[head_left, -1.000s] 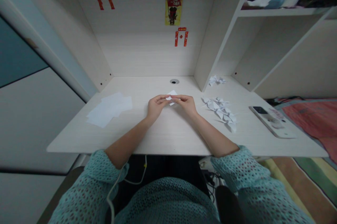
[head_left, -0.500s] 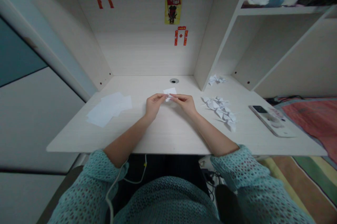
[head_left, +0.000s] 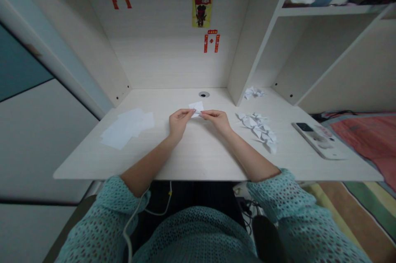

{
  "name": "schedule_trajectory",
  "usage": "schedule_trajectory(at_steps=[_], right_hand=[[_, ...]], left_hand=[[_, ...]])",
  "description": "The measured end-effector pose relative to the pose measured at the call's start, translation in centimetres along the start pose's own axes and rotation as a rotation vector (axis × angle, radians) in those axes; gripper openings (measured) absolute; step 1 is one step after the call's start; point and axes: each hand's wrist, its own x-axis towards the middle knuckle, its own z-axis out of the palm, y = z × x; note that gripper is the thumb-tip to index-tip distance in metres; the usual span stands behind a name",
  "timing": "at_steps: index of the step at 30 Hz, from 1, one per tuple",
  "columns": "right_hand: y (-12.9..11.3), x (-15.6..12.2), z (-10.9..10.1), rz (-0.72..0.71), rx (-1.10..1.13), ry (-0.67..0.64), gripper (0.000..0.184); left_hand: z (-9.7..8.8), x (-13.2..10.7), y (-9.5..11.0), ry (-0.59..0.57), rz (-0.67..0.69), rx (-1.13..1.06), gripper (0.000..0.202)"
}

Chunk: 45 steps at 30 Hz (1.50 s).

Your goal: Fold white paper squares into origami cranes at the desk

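Observation:
A small white piece of paper [head_left: 196, 106] is pinched between both hands above the middle of the pale wooden desk [head_left: 198, 156]. My left hand [head_left: 178, 122] grips its left side with fingertips pressed together. My right hand [head_left: 218, 119] pinches its right side the same way. Most of the paper stands up beyond my fingertips; its lower part is hidden by them.
A stack of flat white sheets [head_left: 126, 127] lies at the left. A heap of folded white paper figures [head_left: 259, 130] sits to the right, with a few more [head_left: 253, 92] in the shelf nook. A phone [head_left: 318, 140] lies far right. A cable hole [head_left: 203, 94] is at the back.
Both hands shifted slightly away from me with the paper, and more of the sheet now shows above the fingertips. The desk items have not moved.

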Motion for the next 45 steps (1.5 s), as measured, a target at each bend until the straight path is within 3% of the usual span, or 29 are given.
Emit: schedule_trajectory(at_steps=[9,13,20,23,27,32,45], right_hand=[[0.11,-0.01,-0.12,0.105,-0.056,-0.001,0.035],[0.23,-0.12,0.14,0.03,-0.15,-0.043,0.035],[0.22,-0.48,0.05,-0.178,-0.531,-0.024,0.028],[0.15,-0.44,0.13,-0.151,-0.403,-0.014,0.033],[-0.06,-0.23,0.29,0.002,-0.101,-0.087,0.047],[-0.17,-0.25,0.09,0.124,-0.107,-0.141,0.038],[-0.67,-0.23,-0.09,0.041,-0.115,-0.144,0.036]], left_hand=[[-0.16,-0.06,-0.15,-0.015,0.058,0.073,0.022],[-0.14,0.0,-0.13,0.006,0.086,0.085,0.022],[-0.24,0.06,-0.37,-0.019,0.106,0.083,0.021],[-0.38,0.3,-0.56,0.003,0.108,0.069,0.021],[-0.48,0.5,-0.6,-0.007,0.106,0.052,0.021],[-0.43,0.51,-0.66,-0.034,0.056,0.053,0.022],[-0.16,0.5,-0.46,0.028,-0.067,0.003,0.025]])
